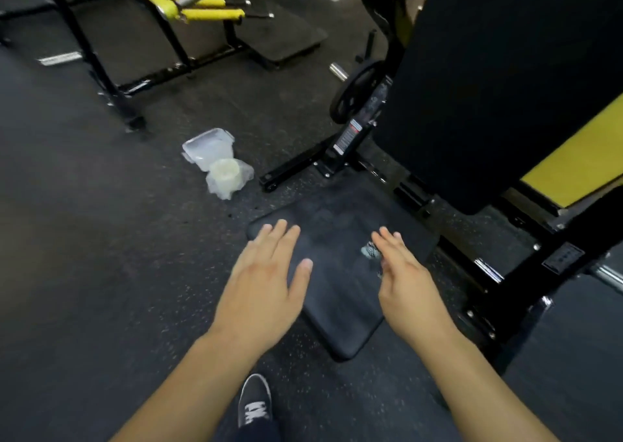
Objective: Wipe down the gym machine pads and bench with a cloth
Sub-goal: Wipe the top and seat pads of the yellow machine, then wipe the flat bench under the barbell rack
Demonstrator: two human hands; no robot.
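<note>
A black seat pad point(340, 273) of the gym machine lies low in the middle of the view. My left hand point(266, 279) is stretched out over its left edge with straight, spread fingers and holds nothing. My right hand point(404, 279) reaches over the pad's right part, fingers straight, also holding nothing. A small grey-white patterned thing point(370, 250) shows just left of my right fingers; I cannot tell what it is. The tall black back pad point(488, 87) rises at the right. No cloth is clearly in view.
A clear plastic container point(209, 146) and a bagged roll point(227, 177) lie on the rubber floor point(84, 239) left of the machine. The black and yellow frame point(573, 165) stands right, with a weight plate point(357, 92). Another yellow machine point(175, 3) stands behind. My shoe point(254, 399) is below.
</note>
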